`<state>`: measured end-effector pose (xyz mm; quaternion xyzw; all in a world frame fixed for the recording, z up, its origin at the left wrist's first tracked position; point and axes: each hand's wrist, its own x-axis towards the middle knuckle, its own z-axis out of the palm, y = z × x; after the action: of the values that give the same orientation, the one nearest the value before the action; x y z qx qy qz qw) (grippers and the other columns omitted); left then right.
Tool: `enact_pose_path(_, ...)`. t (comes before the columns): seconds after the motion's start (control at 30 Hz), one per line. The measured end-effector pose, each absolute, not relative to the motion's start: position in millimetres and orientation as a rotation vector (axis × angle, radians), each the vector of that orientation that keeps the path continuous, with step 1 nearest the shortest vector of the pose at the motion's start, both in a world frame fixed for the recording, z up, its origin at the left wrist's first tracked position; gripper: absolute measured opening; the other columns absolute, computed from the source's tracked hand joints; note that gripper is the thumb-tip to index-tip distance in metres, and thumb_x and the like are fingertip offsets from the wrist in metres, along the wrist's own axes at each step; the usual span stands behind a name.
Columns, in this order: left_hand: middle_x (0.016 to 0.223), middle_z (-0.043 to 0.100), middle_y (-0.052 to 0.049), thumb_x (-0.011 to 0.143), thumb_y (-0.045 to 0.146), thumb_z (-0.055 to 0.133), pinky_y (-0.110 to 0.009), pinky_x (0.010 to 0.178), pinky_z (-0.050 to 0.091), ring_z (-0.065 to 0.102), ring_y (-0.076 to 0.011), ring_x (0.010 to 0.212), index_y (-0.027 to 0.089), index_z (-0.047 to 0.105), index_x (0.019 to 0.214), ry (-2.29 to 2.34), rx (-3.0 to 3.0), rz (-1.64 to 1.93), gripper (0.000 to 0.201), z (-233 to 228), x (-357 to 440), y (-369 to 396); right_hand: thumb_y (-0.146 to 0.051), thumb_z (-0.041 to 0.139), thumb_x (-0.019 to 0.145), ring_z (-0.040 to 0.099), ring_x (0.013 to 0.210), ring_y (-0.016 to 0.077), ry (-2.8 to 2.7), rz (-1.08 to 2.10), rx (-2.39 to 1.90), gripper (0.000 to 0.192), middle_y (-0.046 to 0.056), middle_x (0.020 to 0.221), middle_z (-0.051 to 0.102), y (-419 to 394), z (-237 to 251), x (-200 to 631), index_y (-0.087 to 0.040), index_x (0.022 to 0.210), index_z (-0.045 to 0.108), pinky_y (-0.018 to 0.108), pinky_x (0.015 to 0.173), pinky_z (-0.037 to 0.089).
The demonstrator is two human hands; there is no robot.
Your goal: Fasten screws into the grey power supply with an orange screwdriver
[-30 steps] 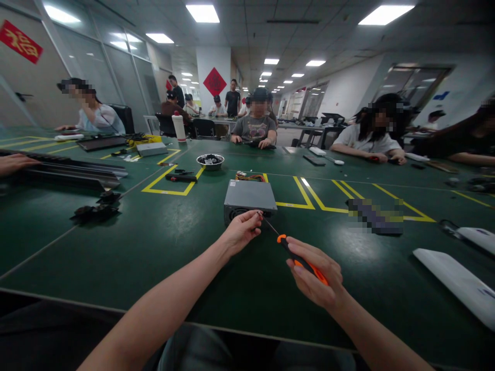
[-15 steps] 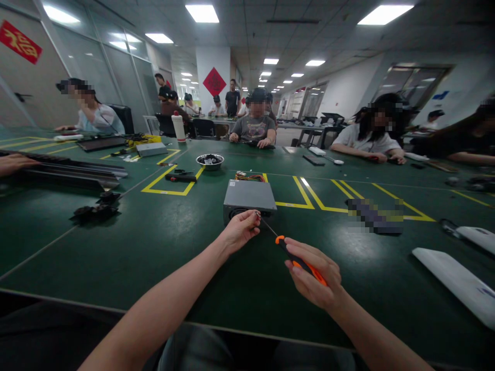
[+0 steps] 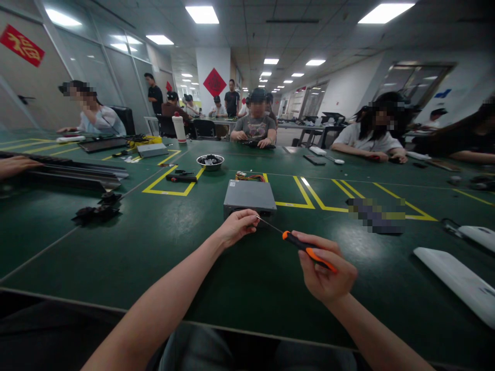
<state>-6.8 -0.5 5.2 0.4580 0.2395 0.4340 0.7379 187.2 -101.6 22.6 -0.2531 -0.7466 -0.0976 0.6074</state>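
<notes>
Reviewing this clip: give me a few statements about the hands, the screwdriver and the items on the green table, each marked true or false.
1. The right hand holds an orange-and-black screwdriver. True.
2. The left hand lies flat on top of the grey metal box. False: it is in front of the box, fingers pinched at the screwdriver's tip.
3. A metal bowl stands on the green table beyond the box. True.
4. The screwdriver's shaft points toward the white panel at the right. False: it points left, toward the left hand.
5. Coloured wires show behind the box. True.
</notes>
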Motion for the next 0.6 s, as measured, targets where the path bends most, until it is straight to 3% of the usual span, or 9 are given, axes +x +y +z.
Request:
enact_pose_path(0.4,0.080,0.057,-0.001,0.064,0.022,0.072,-0.020,0.065,0.042,0.053,-0.0071,0.069,0.015,0.062,0.084,0.577,1.086,0.906,0.023,4.2,-7.5,-1.0,0.004,0.057,0.069,0.063,0.088,0.0212,-1.540,-0.055,-0.554,0.046,0.005,0.098,0.061,-92.9,18.8,187.8,-0.021,0.105,0.044,0.044,0.070,0.056)
enact_pose_path(0.6,0.063,0.049,0.003,0.069,0.027,0.068,-0.014,0.047,0.032,0.045,-0.0037,0.054,0.014,0.054,0.072,0.495,1.036,1.010,0.020,10.3,-11.7,2.5,0.000,0.057,0.071,0.063,0.091,0.0209,-1.611,-0.201,-0.652,0.035,0.006,0.101,0.061,-93.1,19.0,192.6,-0.021,0.097,0.049,0.040,0.071,0.056)
